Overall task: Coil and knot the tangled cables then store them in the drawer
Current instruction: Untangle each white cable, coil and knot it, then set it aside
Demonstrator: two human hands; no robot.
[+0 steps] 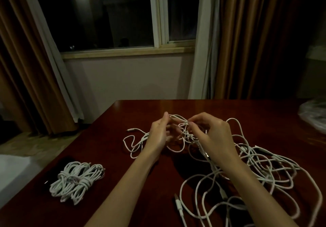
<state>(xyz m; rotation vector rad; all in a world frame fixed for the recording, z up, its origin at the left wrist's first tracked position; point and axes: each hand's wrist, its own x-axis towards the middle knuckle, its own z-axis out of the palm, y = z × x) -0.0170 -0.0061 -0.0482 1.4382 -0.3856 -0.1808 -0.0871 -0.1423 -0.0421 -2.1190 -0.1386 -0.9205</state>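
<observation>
Tangled cables cut off at bottom edge; both hands' fingers pinch blurred strands.

Two bare forearms, no sleeves

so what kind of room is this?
Probably a hotel room or bedroom at night: floor-length brown curtains frame a dark window, and both hands work white cables on a polished wooden table.
</observation>
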